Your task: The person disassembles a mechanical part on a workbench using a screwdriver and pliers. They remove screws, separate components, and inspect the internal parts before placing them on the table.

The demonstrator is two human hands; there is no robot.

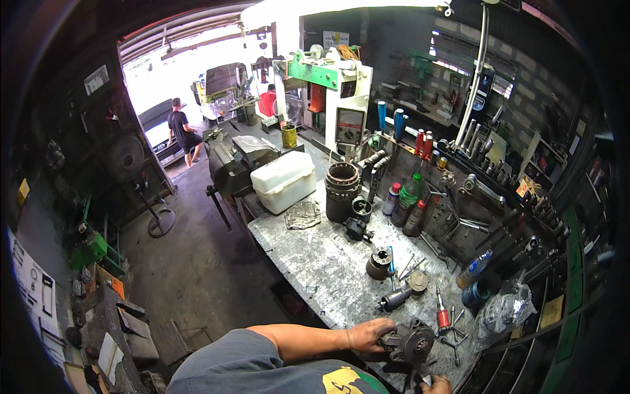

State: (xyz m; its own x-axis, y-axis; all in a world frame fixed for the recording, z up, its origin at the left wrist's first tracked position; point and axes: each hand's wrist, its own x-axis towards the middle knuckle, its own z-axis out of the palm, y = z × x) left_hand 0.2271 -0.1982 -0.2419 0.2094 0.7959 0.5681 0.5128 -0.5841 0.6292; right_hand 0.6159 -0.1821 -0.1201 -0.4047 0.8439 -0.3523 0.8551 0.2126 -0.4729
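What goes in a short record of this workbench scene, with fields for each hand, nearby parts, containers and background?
Left hand: gripping a dark round metal part
Right hand: at the lower picture edge, grip unclear
Nearby: red-handled screwdriver, short dark cylinder
Containers: white box, green-capped bottle
Surface: worn metal benchtop
Background: person in dark clothes near the doorway

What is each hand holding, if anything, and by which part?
The left hand has its grip on the left side of a dark round metal machine part. The right hand is partly out of frame; what it holds, if anything, cannot be told.
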